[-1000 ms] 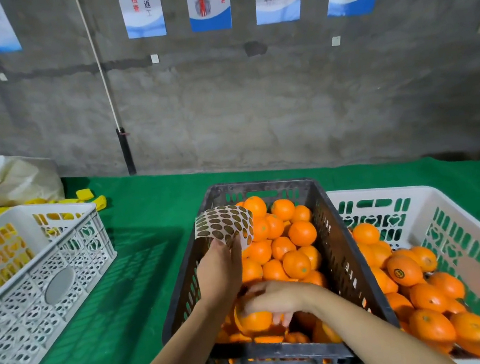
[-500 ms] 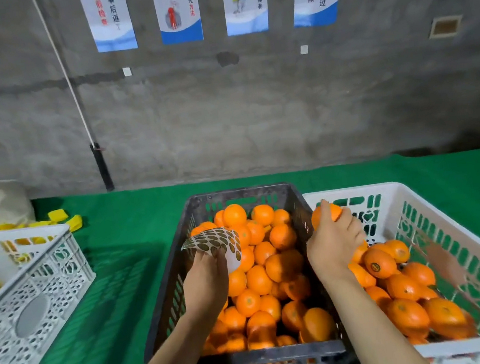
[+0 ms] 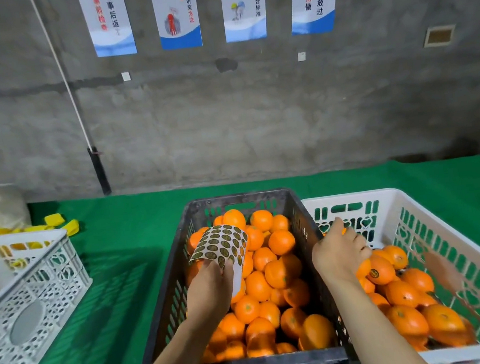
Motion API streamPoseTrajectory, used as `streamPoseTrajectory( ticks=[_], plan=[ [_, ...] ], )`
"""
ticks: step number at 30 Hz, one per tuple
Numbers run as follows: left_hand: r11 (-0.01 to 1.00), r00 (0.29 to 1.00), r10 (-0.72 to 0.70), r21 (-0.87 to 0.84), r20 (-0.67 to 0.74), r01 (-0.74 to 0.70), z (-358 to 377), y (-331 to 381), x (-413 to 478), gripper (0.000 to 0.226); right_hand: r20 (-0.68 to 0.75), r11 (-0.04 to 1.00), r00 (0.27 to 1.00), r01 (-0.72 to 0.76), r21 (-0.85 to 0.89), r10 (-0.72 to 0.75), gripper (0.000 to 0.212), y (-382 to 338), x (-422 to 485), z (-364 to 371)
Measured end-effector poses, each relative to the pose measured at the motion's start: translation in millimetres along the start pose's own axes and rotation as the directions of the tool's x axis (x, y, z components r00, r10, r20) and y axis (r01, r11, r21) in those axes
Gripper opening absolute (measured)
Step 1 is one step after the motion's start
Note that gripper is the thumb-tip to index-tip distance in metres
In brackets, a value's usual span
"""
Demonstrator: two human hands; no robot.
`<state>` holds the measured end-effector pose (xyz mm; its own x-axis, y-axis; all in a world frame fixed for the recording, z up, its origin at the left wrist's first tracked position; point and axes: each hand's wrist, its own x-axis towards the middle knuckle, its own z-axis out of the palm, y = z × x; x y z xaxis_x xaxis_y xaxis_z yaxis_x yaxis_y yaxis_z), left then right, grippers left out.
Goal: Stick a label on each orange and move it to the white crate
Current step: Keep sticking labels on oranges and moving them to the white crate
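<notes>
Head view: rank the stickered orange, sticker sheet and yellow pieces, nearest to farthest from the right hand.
1. Round orange with a dark sticker, beside the right hand, in the white crate.
2. Curled sheet of brown round stickers, left, in the left hand.
3. Flat yellow pieces, far left.

The black crate and white crate hold bright orange oranges over green cloth.

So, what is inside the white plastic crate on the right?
Loose oranges, one showing a round label. The right hand reaches in, hiding anything under it; fruit covers the crate floor.
</notes>
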<state>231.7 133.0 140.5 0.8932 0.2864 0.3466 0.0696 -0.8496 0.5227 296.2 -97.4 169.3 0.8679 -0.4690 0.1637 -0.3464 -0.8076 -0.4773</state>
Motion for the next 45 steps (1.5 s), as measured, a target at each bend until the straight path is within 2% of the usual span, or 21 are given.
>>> streamPoseTrajectory(
  ticks=[2, 4, 6, 7, 9, 11, 15, 17, 19, 21, 23, 27, 34, 37, 41, 43, 45],
  plan=[
    [0.998, 1.000, 0.001, -0.056, 0.016, 0.000, 0, 3, 1, 0.042, -0.042, 0.997, 0.997, 0.065, -0.035, -0.067, 0.069, -2, -4, 1],
    [0.974, 0.999, -0.013, -0.224, 0.045, 0.023, -1, 6, 1, 0.048, -0.126, 0.975, 0.967, 0.218, -0.043, -0.222, 0.061, -7, -12, 3],
    [0.869, 0.986, -0.105, -0.471, 0.126, 0.153, -3, 5, 4, 0.048, -0.186, 0.891, 0.873, 0.453, -0.035, -0.451, 0.045, -15, -22, 8],
    [0.796, 0.971, -0.152, -0.559, 0.187, 0.232, -4, 4, 5, 0.043, -0.172, 0.835, 0.821, 0.550, -0.018, -0.545, 0.037, -21, -28, 11],
    [0.656, 0.926, -0.224, -0.656, 0.303, 0.373, -5, 2, 8, 0.027, -0.086, 0.749, 0.754, 0.657, 0.089, -0.651, 0.027, -32, -42, 18],
    [0.504, 0.871, -0.293, -0.711, 0.394, 0.491, -5, 2, 10, 0.013, 0.017, 0.709, 0.721, 0.676, 0.201, -0.693, 0.029, -41, -52, 26],
    [0.271, 0.794, -0.378, -0.764, 0.476, 0.586, -6, 1, 15, 0.021, 0.102, 0.668, 0.673, 0.682, 0.297, -0.732, 0.043, -42, -58, 36],
    [0.185, 0.767, -0.374, -0.769, 0.521, 0.612, -9, 3, 16, 0.027, 0.118, 0.660, 0.664, 0.675, 0.330, -0.738, 0.048, -39, -57, 37],
    [0.103, 0.748, -0.350, -0.771, 0.563, 0.628, -12, 5, 15, 0.031, 0.118, 0.667, 0.684, 0.635, 0.389, -0.720, 0.048, -39, -56, 38],
    [0.024, 0.748, -0.255, -0.770, 0.612, 0.638, -15, 9, 13, 0.035, 0.104, 0.664, 0.709, 0.585, 0.467, -0.698, 0.045, -41, -57, 39],
    [0.048, 0.782, -0.128, -0.784, 0.609, 0.619, -18, 11, 10, 0.041, 0.088, 0.641, 0.716, 0.554, 0.532, -0.692, 0.038, -44, -59, 40],
    [0.182, 0.838, -0.012, -0.822, 0.546, 0.539, -14, 10, 3, 0.043, 0.065, 0.607, 0.716, 0.537, 0.586, -0.695, 0.029, -44, -62, 43],
    [0.269, 0.832, -0.156, -0.787, 0.533, 0.555, -9, 10, 2, 0.038, 0.108, 0.608, 0.738, 0.453, 0.652, -0.666, 0.023, -46, -62, 44],
    [0.242, 0.836, -0.173, -0.801, 0.520, 0.548, -14, 14, 0, 0.039, 0.108, 0.595, 0.741, 0.433, 0.677, -0.663, 0.014, -44, -63, 43],
    [0.187, 0.848, -0.115, -0.828, 0.517, 0.529, -19, 15, 0, 0.042, 0.079, 0.577, 0.727, 0.468, 0.669, -0.682, 0.011, -44, -64, 40],
    [0.219, 0.857, -0.120, -0.828, 0.501, 0.516, -18, 14, 0, 0.039, 0.071, 0.566, 0.711, 0.491, 0.662, -0.700, 0.010, -44, -66, 38],
    [0.328, 0.878, -0.179, -0.815, 0.443, 0.478, -19, 16, -2, 0.031, 0.040, 0.560, 0.684, 0.560, 0.610, -0.728, 0.011, -45, -67, 38]
  ],
)
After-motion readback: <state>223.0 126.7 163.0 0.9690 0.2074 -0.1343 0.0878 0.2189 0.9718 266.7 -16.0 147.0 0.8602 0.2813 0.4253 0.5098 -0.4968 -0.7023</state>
